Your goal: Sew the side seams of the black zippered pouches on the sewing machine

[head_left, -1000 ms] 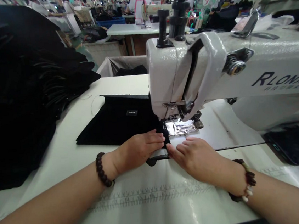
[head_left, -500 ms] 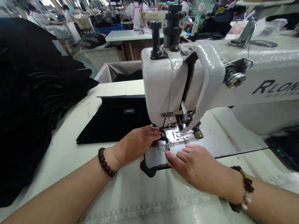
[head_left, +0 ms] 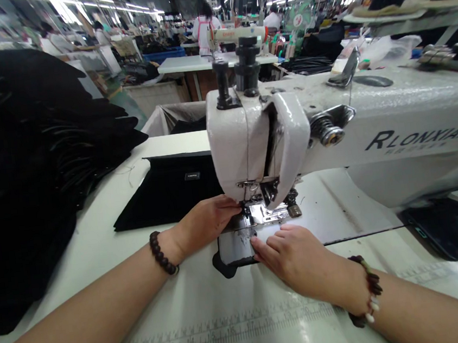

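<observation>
Left hand (head_left: 205, 223): fingers straight and laid together, nearly flat, not closed on anything that shows; the thumb is hidden. The fingertips rest at the near right part of a black fabric piece (head_left: 166, 197), just beside the metal foot parts (head_left: 262, 213) of a sewing machine (head_left: 245, 137). Whether they pinch the edge cannot be told.

The fabric piece lies flat beyond and to the left of these fingers — its right end passes out of sight behind the machine head. A small label (head_left: 192, 176) on it sits beyond the left knuckles, well apart from the fingers.

Right hand (head_left: 297, 251): fingers half bent and spread a little, with nothing seen in their hold; the palm side is hidden. The tips rest on the pale machine bed (head_left: 237, 247), just nearer than the foot parts and apart from the left fingers.

Ruler markings (head_left: 213, 331) run across the tabletop (head_left: 178, 308), nearer the wearer than both sets of fingers. A large black fabric pile (head_left: 15, 161) stands well left of the left fingers. One beaded bracelet is seen on each wrist — both dark, the right with pale beads.
</observation>
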`<state>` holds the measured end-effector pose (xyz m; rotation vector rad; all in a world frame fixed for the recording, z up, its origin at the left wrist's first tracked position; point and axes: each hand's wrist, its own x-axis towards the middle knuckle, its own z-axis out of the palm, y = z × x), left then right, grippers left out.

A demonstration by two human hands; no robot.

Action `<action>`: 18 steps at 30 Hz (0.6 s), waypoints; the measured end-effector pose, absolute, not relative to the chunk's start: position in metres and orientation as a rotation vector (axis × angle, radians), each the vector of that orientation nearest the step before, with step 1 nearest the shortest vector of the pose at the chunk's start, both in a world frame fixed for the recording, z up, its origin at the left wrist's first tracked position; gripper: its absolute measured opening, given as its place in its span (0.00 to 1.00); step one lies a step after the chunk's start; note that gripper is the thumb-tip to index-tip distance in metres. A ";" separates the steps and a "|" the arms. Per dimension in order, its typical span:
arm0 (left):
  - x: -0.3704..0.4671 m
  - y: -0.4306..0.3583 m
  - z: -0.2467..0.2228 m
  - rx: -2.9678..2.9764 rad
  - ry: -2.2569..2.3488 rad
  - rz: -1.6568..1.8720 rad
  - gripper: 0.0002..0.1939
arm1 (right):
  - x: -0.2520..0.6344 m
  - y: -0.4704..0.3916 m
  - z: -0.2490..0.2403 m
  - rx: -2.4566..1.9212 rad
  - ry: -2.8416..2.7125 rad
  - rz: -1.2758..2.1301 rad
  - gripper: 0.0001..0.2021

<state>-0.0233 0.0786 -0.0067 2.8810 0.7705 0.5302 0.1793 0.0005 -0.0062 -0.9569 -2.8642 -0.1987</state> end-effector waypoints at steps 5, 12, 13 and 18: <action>-0.023 0.081 -0.007 2.883 0.749 0.553 0.13 | 0.180 0.001 -0.007 -0.977 -2.860 -0.170 0.09; -0.024 0.082 -0.007 2.843 0.814 0.540 0.12 | 0.179 0.001 -0.004 -0.966 -2.861 -0.141 0.10; -0.025 0.083 -0.006 2.839 0.824 0.532 0.12 | 0.178 0.001 -0.003 -0.982 -2.862 -0.124 0.09; -0.035 0.091 0.003 2.825 0.880 0.453 0.11 | 0.178 0.003 0.000 -1.030 -2.866 -0.059 0.07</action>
